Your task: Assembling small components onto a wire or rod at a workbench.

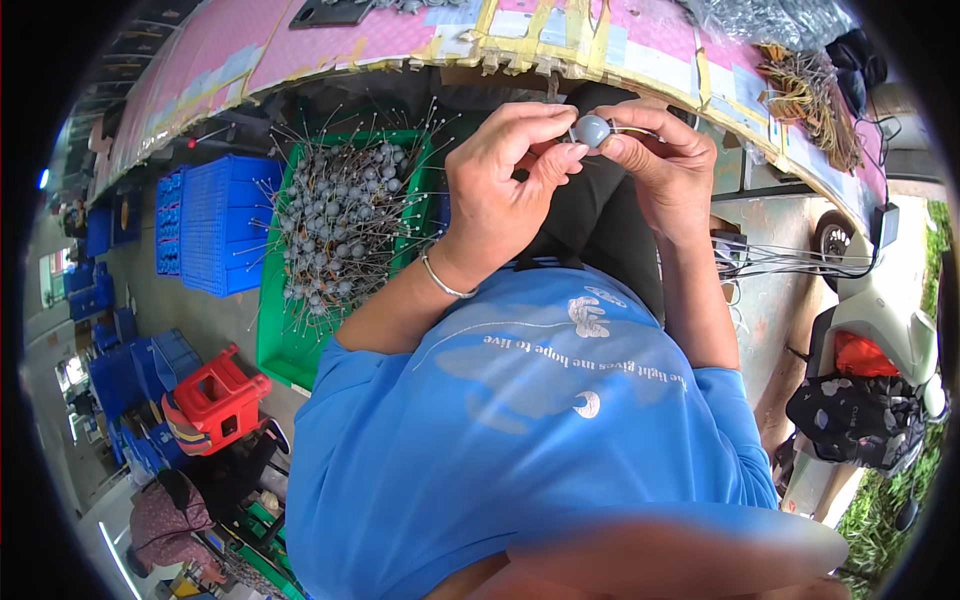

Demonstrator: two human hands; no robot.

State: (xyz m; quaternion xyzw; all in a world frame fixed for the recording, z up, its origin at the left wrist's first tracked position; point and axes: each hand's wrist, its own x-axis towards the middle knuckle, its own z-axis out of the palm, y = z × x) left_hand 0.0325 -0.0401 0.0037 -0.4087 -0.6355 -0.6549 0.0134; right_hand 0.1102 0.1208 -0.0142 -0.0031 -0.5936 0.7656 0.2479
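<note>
My left hand and my right hand meet just below the table edge, both pinching one small grey ball with a thin wire sticking out of it to the right. A thin bracelet sits on my left wrist. To the left of my hands a green crate on the floor holds a heap of several grey wired balls. My blue shirt fills the lower middle of the view.
A pink work table with taped yellow edges curves across the top. Blue crates stand left of the green one. A small red stool stands lower left. A bundle of wires lies on the table's right end, and a scooter is parked right.
</note>
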